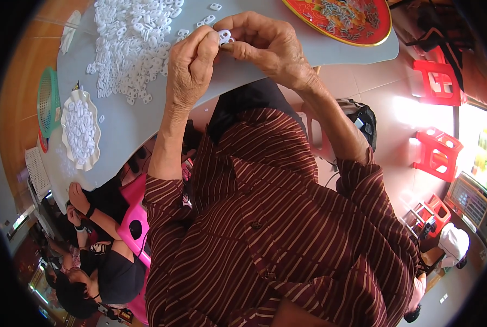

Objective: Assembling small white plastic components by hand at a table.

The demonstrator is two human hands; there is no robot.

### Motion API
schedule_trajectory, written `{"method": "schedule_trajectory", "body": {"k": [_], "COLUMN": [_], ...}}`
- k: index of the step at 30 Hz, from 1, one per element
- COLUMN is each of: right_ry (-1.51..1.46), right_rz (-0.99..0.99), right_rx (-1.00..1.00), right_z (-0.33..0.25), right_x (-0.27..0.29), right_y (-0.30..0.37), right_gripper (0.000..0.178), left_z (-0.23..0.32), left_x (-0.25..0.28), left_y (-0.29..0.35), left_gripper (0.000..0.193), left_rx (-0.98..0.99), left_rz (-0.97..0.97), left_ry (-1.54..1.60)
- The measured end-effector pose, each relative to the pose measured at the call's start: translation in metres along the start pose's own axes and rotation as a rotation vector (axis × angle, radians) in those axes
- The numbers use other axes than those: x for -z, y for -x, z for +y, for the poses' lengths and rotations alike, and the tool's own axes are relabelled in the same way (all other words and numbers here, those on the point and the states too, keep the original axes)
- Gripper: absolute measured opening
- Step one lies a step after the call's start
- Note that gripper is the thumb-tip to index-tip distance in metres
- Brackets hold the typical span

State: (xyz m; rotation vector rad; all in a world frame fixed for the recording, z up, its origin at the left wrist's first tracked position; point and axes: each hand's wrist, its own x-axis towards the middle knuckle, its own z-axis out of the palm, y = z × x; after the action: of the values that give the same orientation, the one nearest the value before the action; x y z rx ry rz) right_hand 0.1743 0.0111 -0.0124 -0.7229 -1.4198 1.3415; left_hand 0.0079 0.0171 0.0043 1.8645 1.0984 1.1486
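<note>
Grey table [145, 122]: left hand [190, 68], right hand [265, 46] pinching small white ring-shaped piece [224, 36] (plastic).

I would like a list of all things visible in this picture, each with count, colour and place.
small plastic piece: one, white, pinched between both hands
pile of plastic pieces: many, white, on the table's far left
table: one, pale grey, under the hands
scalloped dish: one, white, full of pieces, left table edge
round tray: one, red with gold rim, far right
basket: one, green, left
stools: several, red, on the floor right
seated person: one, dark top, lower left
left hand: one
right hand: one
</note>
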Motion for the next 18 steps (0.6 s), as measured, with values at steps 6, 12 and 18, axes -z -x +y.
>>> {"method": "schedule_trajectory", "body": {"k": [6,12,18], "right_ry": [0.032,0.108,0.033], "right_rz": [-0.022,-0.042,-0.02], "right_rx": [-0.043,-0.026,-0.085], "right_z": [-0.0046,-0.002,-0.007], "right_x": [-0.0006,0.0011,-0.0012], "right_y": [-0.0011,-0.0015,-0.0022], "right_gripper": [0.033,0.035,0.033], "left_z": [-0.0037,-0.0067,-0.0064], "left_x": [-0.0005,0.0038,0.0084], "left_y": [0.001,0.0006,-0.001], "left_gripper": [0.019,0.021,0.024], "left_rx": [-0.011,0.039,0.093], "left_rz": [0.013,-0.03,-0.071], "left_ry": [0.007,0.024,0.03]}}
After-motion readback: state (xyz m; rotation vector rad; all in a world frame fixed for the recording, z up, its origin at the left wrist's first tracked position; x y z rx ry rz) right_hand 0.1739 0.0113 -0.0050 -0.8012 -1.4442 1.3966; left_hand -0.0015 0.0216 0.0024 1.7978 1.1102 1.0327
